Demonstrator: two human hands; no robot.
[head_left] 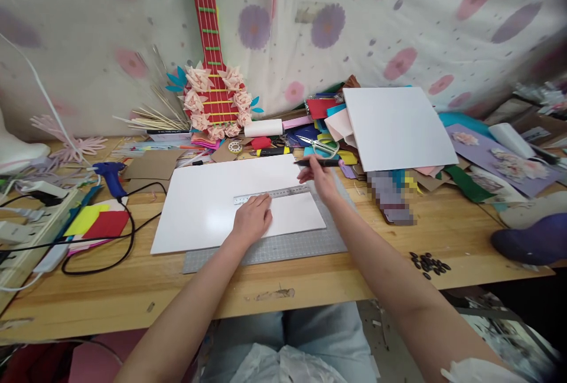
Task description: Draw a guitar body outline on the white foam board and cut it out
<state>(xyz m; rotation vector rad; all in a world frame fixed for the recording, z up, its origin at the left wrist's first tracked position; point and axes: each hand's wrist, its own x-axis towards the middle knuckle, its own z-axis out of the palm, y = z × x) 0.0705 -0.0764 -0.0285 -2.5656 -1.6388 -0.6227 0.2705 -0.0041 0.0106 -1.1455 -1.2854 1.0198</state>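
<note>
A large white board (208, 194) lies on a grey gridded cutting mat (266, 252) in front of me. A clear-looking metal-grey ruler (283, 192) rests across the board, nearly level. My left hand (252, 217) presses down on the ruler with its fingers bent and close together, near the ruler's middle. Above the ruler's right end, my right hand (322, 179) grips a black pen (328, 163). The pen lies almost level, its tip pointing left, apart from the ruler.
Behind the board are scissors (316, 145), a yellow-black cutter (272, 151) and a red paper guitar (217, 87). A second white board (398, 129) leans on paper scraps at the right. Left sit a blue glue gun (110, 177) and a power strip (35, 235); black beads (429, 265) lie right.
</note>
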